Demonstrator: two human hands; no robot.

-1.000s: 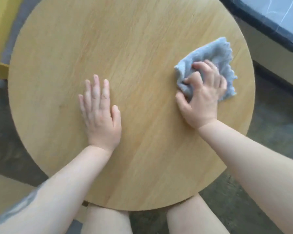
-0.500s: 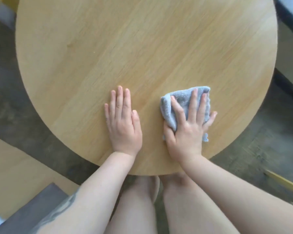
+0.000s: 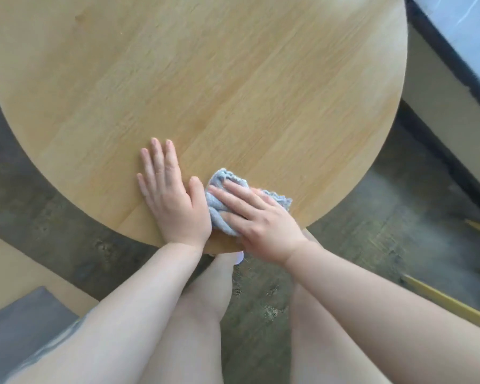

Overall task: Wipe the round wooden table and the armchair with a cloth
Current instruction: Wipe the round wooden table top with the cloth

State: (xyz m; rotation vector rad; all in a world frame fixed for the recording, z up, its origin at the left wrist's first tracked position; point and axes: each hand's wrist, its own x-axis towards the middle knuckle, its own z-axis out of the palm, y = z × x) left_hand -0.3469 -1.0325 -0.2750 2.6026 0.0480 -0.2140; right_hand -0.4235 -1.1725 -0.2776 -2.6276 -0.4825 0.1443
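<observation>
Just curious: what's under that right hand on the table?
A crumpled grey cloth lies under the right hand, whose straight fingers press it on the table near its edge. The cloth's middle and the wood beneath are covered.

No text, label, brand, number or sign can be read on anything here (the round wooden table [image 3: 233,92] shows only its grain, and the cloth [image 3: 219,209] is plain grey).

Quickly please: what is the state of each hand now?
Left hand: open, flat on the round wooden table.
Right hand: open, straight fingers pressing the cloth onto the table.
</observation>
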